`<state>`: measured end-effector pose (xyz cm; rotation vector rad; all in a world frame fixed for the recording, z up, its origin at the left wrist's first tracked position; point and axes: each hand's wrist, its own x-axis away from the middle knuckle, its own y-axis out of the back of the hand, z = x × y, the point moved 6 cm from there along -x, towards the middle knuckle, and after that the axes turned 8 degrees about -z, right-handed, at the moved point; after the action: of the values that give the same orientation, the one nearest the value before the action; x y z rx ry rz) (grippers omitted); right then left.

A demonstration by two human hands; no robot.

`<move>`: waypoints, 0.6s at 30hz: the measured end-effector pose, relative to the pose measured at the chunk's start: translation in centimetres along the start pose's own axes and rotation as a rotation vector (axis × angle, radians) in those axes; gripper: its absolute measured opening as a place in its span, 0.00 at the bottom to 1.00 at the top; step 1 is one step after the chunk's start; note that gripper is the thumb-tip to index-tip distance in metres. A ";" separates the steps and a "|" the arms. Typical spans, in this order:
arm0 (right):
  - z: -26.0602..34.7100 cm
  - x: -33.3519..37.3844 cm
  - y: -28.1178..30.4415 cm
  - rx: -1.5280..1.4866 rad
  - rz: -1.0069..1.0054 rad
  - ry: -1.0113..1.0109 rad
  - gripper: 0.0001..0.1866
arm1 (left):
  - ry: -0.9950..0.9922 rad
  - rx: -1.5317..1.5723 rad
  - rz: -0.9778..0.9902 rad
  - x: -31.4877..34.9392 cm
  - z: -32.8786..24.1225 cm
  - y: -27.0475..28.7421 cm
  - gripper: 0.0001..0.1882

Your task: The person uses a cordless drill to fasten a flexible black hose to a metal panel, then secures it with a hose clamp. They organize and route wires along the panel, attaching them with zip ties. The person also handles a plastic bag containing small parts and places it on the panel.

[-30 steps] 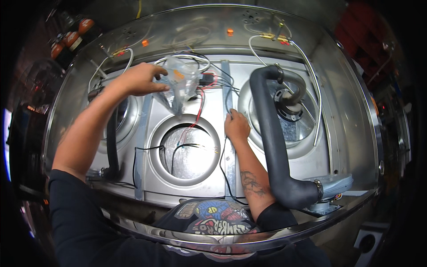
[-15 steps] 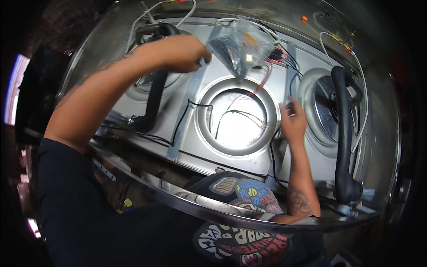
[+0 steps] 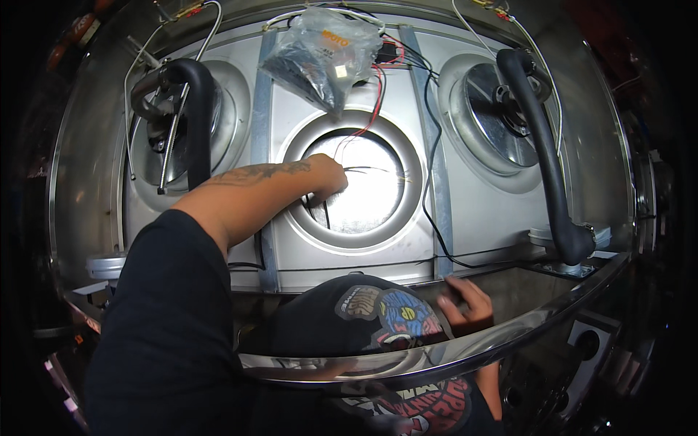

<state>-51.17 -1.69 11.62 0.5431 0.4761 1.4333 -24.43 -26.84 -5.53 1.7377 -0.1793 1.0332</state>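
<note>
My left hand (image 3: 326, 176) reaches over the round steel ring (image 3: 302, 236) in the middle of the metal panel, its fingers bent down and drawn together. Thin black wires (image 3: 326, 215) come out beside and below those fingers; what they pinch is hidden. My right hand (image 3: 469, 309) is low at the panel's front edge, behind the shiny rim, with its fingers apart and nothing visible in it. Red wires (image 3: 377, 109) run down into the ring. Above the ring lies a clear plastic bag (image 3: 323, 58) with dark contents.
Black hoses (image 3: 542, 160) curve over round metal fittings (image 3: 483, 109) on both sides. Blue-grey metal strips (image 3: 429, 145) cross the panel lengthwise. A long black cable (image 3: 429, 189) runs along the right strip. The polished rim (image 3: 378, 367) curves between my body and the panel.
The left hand has come down from beside the bag into the ring. My right hand has dropped from the right strip to the front edge. The view has shifted too.
</note>
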 end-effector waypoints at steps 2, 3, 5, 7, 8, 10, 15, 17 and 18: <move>0.5 2.3 3.5 0.074 0.052 0.049 0.20 | -0.042 -0.041 0.021 -0.2 0.0 -0.4 0.21; 0.2 3.9 5.9 0.109 0.085 -0.120 0.21 | -0.057 -0.069 0.022 -0.2 0.2 -0.3 0.21; 1.4 5.9 11.5 0.201 0.152 -0.223 0.23 | 0.025 0.120 -0.218 0.2 1.4 2.0 0.21; 4.2 6.4 16.1 0.249 0.067 -0.136 0.22 | 0.101 0.193 -0.430 1.3 3.3 4.8 0.20; 5.8 6.4 18.0 0.237 -0.049 -0.112 0.20 | 0.143 0.182 -0.497 2.1 4.7 6.4 0.20; 9.4 4.4 19.7 0.108 -0.137 -0.016 0.17 | 0.347 0.091 -0.456 4.2 8.0 8.4 0.21; 19.0 -4.7 15.6 0.697 0.112 0.329 0.22 | 0.343 -0.071 0.329 10.2 6.7 3.1 0.32; 20.1 -9.3 11.8 0.756 0.353 0.500 0.19 | 0.333 0.043 0.337 11.9 5.5 2.5 0.20; 20.2 -11.7 10.0 0.781 0.433 0.541 0.18 | 0.351 0.064 0.184 12.3 5.7 3.7 0.18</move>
<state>-47.74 -14.12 33.47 0.9133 1.4524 1.7933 -15.81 -28.91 5.36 1.5879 -0.0841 1.4740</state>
